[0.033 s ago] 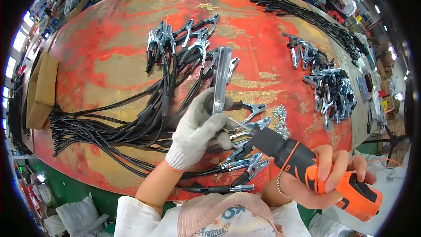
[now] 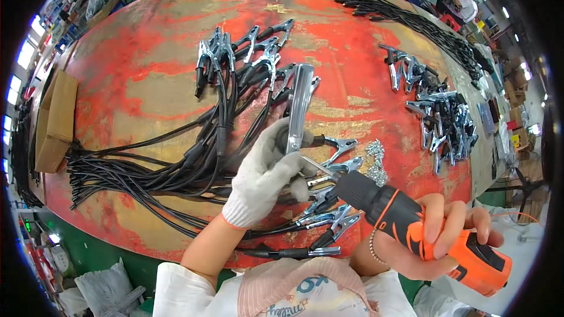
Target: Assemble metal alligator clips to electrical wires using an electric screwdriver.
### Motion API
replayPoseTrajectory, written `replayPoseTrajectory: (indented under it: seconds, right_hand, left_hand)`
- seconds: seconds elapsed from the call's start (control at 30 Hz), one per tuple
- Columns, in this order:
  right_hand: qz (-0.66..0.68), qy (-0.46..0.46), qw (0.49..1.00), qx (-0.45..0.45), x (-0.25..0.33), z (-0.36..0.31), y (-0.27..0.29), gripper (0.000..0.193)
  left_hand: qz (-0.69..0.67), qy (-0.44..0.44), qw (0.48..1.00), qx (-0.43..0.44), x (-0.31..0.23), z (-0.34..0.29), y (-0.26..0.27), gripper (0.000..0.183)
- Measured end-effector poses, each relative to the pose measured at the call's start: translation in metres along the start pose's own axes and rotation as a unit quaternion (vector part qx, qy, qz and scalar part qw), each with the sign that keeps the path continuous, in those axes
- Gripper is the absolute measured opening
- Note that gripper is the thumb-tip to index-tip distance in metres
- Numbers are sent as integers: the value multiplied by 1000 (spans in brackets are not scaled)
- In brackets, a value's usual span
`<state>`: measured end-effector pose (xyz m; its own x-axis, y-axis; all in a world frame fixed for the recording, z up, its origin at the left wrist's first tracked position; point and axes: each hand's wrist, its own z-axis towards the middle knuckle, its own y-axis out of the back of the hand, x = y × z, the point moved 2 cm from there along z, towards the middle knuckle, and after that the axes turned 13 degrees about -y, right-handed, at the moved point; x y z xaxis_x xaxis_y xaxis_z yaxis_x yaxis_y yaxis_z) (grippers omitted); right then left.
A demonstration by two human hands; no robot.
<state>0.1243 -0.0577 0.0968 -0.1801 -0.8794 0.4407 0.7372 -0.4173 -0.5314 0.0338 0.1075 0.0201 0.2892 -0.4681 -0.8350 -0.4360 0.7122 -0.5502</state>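
My left hand (image 2: 262,177), in a white knit glove, is closed around a shiny metal clamp (image 2: 301,105) held upright. In my bare right hand (image 2: 437,238) is an orange and black electric screwdriver (image 2: 405,223), its thin bit (image 2: 319,165) reaching the lower end of the clamp beside my left fingers. Whether a screw sits at the tip is hidden. Below and right of the glove lie several silver clamps (image 2: 335,220) on black cables (image 2: 158,191). A small heap of screws (image 2: 376,163) rests just beyond the screwdriver's head.
More clamps on cables (image 2: 220,47) lie beyond my left hand. Loose clamps (image 2: 440,117) are piled at the right, with a bundle of black cables (image 2: 411,20) at the far right. A cardboard box (image 2: 57,120) stands at the left table edge. Another person (image 2: 467,6) sits at the far right.
The clamp in my left hand has turned slightly. The screwdriver's head has shifted a little to the left.
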Motion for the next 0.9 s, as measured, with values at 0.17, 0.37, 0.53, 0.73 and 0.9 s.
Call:
replayPoseTrajectory:
  seconds: [0.17,0.37,0.53,0.73,0.9]
  right_hand:
    - [-20,-14,1000,-5,-7,-2,-5,67]
    - [-39,-16,999,30,-7,0,-1,67]
    - [-62,-8,998,-23,-11,-1,-11,67]
    - [-4,-8,995,96,-11,9,-2,71]
    - [-8,-57,982,177,-10,20,4,80]
  left_hand:
    - [39,3,999,-12,7,0,4,58]
    - [41,-8,999,-29,3,1,-4,43]
    - [102,-66,991,-54,7,3,-8,46]
    - [108,-31,993,-39,5,2,-9,47]
    - [129,-10,991,-43,7,4,-12,39]
